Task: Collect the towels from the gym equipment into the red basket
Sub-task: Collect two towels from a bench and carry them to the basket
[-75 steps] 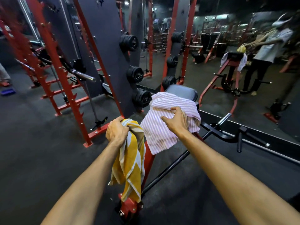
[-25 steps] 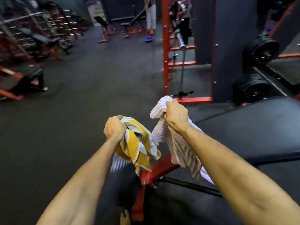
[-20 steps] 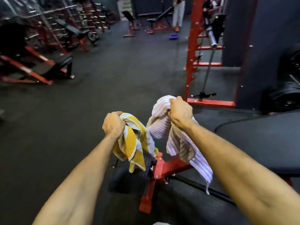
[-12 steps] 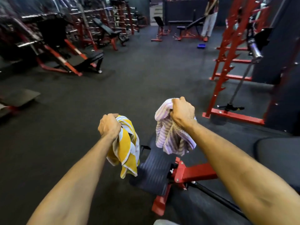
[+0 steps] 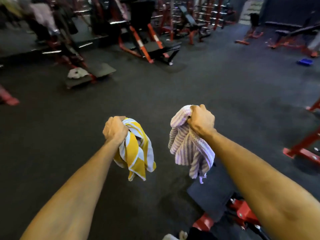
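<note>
Both arms are stretched forward at about the same height, with the fists turned knuckles up over the dark floor (image 5: 216, 94). The left hand (image 5: 115, 129) is closed tight around the top of a yellow towel (image 5: 136, 153) with white stripes; the cloth is bunched in the fist and the rest hangs down free, not touching the floor. The right hand (image 5: 201, 121) is closed in the same way on a pale striped towel (image 5: 188, 148), which also hangs loose below the fist, with a few threads at its lowest corner. The two towels are near each other but apart, with a gap of floor between them.

Below the right arm there is a dark pad (image 5: 210, 194) on a red frame (image 5: 242, 211). Farther away, at the left, another light towel (image 5: 77, 73) lies crumpled on a flat platform (image 5: 100, 71) of a machine. A small blue thing (image 5: 304, 61) lies on the floor at the far right; it is too blurred to tell what it is. The red basket is not in view.
</note>
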`<state>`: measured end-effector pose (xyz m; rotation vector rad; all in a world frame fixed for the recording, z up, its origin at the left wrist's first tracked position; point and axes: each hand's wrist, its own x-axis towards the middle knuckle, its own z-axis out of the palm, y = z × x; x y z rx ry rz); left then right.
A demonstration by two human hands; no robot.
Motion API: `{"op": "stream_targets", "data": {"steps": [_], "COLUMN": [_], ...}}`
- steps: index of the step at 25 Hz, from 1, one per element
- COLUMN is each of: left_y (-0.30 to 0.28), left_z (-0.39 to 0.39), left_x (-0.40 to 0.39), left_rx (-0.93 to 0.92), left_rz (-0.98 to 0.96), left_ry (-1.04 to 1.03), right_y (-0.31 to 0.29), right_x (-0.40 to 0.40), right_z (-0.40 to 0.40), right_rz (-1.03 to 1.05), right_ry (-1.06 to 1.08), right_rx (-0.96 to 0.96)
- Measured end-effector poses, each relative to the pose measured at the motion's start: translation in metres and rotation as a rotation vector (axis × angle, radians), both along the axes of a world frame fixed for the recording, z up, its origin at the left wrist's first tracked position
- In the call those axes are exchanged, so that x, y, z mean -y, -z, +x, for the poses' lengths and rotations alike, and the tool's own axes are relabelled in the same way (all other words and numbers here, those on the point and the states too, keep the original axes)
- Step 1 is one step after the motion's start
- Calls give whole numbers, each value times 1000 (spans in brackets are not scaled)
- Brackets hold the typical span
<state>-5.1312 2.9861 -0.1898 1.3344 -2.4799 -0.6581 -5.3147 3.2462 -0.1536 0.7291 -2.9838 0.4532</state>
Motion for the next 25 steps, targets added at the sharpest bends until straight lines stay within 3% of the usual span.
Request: {"op": "stream_targets", "data": {"steps": [10, 15, 20, 25], "left_y": [13, -9, -42, -58], "left_z": [174, 255, 332, 410], "left_x": [204, 283, 339, 377], "left_rx": [-7, 22, -106, -285], "left_rz": [43, 39, 29, -33], "left_ry": [-520, -814, -1172, -1446], "right_y": [36, 32, -12, -27], "right_x": [344, 509, 641, 737], "right_z": [85, 142, 230, 343], "right_rz": [-1, -95, -237, -274], "right_ry": [-539, -730, -900, -1123], "right_rx": [69, 275, 535, 615]}}
